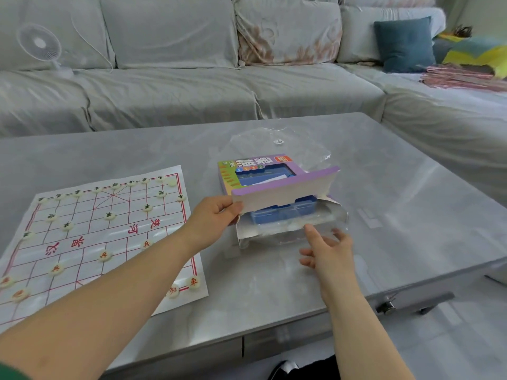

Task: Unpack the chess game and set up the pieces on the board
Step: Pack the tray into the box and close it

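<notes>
A white paper chess board (90,239) with red lines lies on the grey table (397,193) at the left. Several round white pieces (105,255) stand on it, green-marked at the far side and red-marked near me. A purple game box (263,168) sits at the table's middle with its end flap (285,194) lifted. My left hand (212,218) pinches that flap's left corner. A blue plastic case (285,211) shows inside the open end. My right hand (327,249) hovers with relaxed fingers at the box's mouth, touching clear plastic wrap (296,234).
A crumpled clear bag (279,144) lies behind the box. A grey sofa (178,86) runs behind and to the right of the table, with a small white fan (41,46), a blue cushion (404,45) and folded items (466,75) on it.
</notes>
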A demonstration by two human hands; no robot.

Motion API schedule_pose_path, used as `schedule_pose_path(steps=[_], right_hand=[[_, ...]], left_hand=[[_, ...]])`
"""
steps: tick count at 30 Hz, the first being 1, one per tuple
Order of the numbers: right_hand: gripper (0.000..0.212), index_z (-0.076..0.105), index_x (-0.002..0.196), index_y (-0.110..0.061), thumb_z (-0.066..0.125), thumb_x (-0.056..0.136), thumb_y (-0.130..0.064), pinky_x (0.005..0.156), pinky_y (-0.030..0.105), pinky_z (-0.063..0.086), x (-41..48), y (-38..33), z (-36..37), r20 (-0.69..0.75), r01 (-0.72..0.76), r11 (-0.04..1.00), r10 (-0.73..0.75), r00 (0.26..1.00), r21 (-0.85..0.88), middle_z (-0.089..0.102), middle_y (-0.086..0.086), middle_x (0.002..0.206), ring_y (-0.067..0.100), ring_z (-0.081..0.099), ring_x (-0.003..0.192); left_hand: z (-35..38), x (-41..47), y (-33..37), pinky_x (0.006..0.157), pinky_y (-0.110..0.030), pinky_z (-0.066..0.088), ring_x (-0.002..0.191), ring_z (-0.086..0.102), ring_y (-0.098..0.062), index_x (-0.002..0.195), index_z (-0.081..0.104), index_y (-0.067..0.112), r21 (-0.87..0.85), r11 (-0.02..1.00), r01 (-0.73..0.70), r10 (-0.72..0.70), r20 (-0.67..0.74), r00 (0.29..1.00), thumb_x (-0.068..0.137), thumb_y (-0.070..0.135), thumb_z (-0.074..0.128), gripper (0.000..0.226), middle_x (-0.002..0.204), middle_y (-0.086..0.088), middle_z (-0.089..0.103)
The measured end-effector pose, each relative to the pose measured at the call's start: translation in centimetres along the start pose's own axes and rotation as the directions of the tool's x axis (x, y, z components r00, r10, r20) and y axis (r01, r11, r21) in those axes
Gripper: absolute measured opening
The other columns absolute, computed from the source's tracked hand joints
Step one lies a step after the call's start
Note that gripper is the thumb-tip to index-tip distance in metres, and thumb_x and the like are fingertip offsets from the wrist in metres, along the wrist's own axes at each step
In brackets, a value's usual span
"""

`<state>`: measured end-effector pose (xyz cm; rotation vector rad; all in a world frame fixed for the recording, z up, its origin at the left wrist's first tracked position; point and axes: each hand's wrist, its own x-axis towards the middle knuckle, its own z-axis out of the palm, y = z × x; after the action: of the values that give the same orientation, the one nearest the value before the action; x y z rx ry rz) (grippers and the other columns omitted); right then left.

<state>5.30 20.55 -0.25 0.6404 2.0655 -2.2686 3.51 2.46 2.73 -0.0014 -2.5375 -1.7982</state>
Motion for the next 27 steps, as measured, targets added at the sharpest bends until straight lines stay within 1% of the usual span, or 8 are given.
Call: schedule_pose_path(steps=[4, 6, 10, 12, 15, 19, 22, 27], right_hand=[[0.095, 0.001, 0.145, -0.026, 0.068, 0.078, -0.028, 0.097, 0.038, 0.043, 1.1, -0.5, 0.0, -0.04, 0.069, 0.996, -0.071, 0.997, -0.048, 0.031, 0.004, 0.14, 0.029, 0.055, 0.11], [0.094, 0.004, 0.145, -0.027, 0.07, 0.077, -0.027, 0.105, 0.043, 0.038, 1.6, -0.9, 0.1, 0.015, 0.113, 0.991, -0.112, 0.994, -0.074, 0.023, 0.001, 0.147, 0.026, 0.048, 0.119], [0.06, 0.039, 0.123, -0.026, 0.073, 0.074, -0.021, 0.097, 0.045, 0.046, 2.4, -1.9, 0.8, 0.064, 0.233, 0.967, -0.228, 0.972, -0.1, 0.044, 0.004, 0.132, 0.02, 0.054, 0.1], [0.055, 0.042, 0.116, -0.023, 0.074, 0.072, -0.02, 0.094, 0.042, 0.048, 2.7, -2.2, 1.0, 0.05, 0.259, 0.962, -0.256, 0.965, -0.084, 0.049, 0.004, 0.123, 0.023, 0.055, 0.106], [0.054, 0.039, 0.118, -0.019, 0.072, 0.076, -0.021, 0.073, 0.021, 0.046, 2.6, -3.2, 1.1, 0.021, 0.3, 0.951, -0.299, 0.954, -0.071, 0.052, 0.001, 0.112, 0.026, 0.059, 0.099], [0.047, 0.037, 0.109, -0.024, 0.071, 0.076, -0.021, 0.067, 0.016, 0.042, 1.5, -4.7, 1.4, 0.003, 0.354, 0.934, -0.354, 0.935, -0.039, 0.05, -0.018, 0.082, 0.015, 0.059, 0.082], [0.046, 0.034, 0.106, -0.026, 0.07, 0.078, -0.021, 0.064, 0.015, 0.041, 0.6, -5.6, 1.3, 0.032, 0.393, 0.917, -0.392, 0.919, -0.067, 0.046, -0.018, 0.087, 0.001, 0.054, 0.076], [0.042, 0.034, 0.103, -0.026, 0.068, 0.079, -0.025, 0.061, 0.013, 0.037, -0.9, -7.5, 1.4, -0.008, 0.467, 0.868, -0.475, 0.88, -0.168, 0.045, -0.003, 0.109, 0.0, 0.051, 0.077]], left_hand=[[-0.6, -0.2, 0.2, 0.063, -0.003, 0.045, 0.076, 0.053, -0.011, 0.1, 0.057, 0.015, -0.027, 1.0, 0.012, -0.012, 0.017, 1.0, 0.094, 0.011, 0.042, 0.016, 0.081, 0.002, 0.056], [-1.0, -0.3, 0.5, 0.06, -0.001, 0.045, 0.075, 0.053, -0.01, 0.099, 0.057, 0.014, -0.054, 0.998, 0.009, -0.009, 0.012, 1.0, 0.094, 0.01, 0.043, 0.016, 0.08, 0.004, 0.056], [-1.7, -0.1, 1.0, 0.055, -0.002, 0.045, 0.061, 0.059, -0.001, 0.093, 0.059, 0.011, -0.09, 0.996, 0.021, -0.019, 0.024, 1.0, 0.094, 0.008, 0.043, 0.017, 0.078, 0.006, 0.058], [-2.1, 0.0, 1.1, 0.056, -0.003, 0.046, 0.065, 0.06, -0.001, 0.087, 0.059, 0.014, -0.109, 0.994, 0.02, -0.018, 0.024, 1.0, 0.094, 0.009, 0.043, 0.019, 0.08, 0.006, 0.058], [-2.5, -0.1, 1.5, 0.061, -0.004, 0.048, 0.081, 0.057, -0.007, 0.089, 0.06, 0.019, -0.17, 0.985, -0.019, 0.024, 0.031, 0.999, 0.093, 0.009, 0.043, 0.02, 0.088, 0.008, 0.06], [-3.3, -0.7, 1.6, 0.07, -0.001, 0.041, 0.093, 0.053, 0.012, 0.096, 0.059, 0.037, -0.141, 0.982, -0.126, 0.149, 0.164, 0.975, 0.084, 0.018, 0.061, 0.022, 0.093, 0.032, 0.062], [-4.1, -1.4, 1.7, 0.07, -0.003, 0.043, 0.091, 0.053, 0.013, 0.103, 0.055, 0.041, -0.187, 0.976, -0.109, 0.149, 0.213, 0.966, 0.059, 0.045, 0.066, 0.046, 0.098, 0.028, 0.059], [-4.4, -2.2, 3.6, 0.067, -0.006, 0.048, 0.088, 0.056, 0.0, 0.097, 0.051, 0.041, -0.038, 0.972, -0.23, 0.232, 0.057, 0.971, 0.077, 0.006, 0.068, 0.044, 0.099, 0.018, 0.054]])
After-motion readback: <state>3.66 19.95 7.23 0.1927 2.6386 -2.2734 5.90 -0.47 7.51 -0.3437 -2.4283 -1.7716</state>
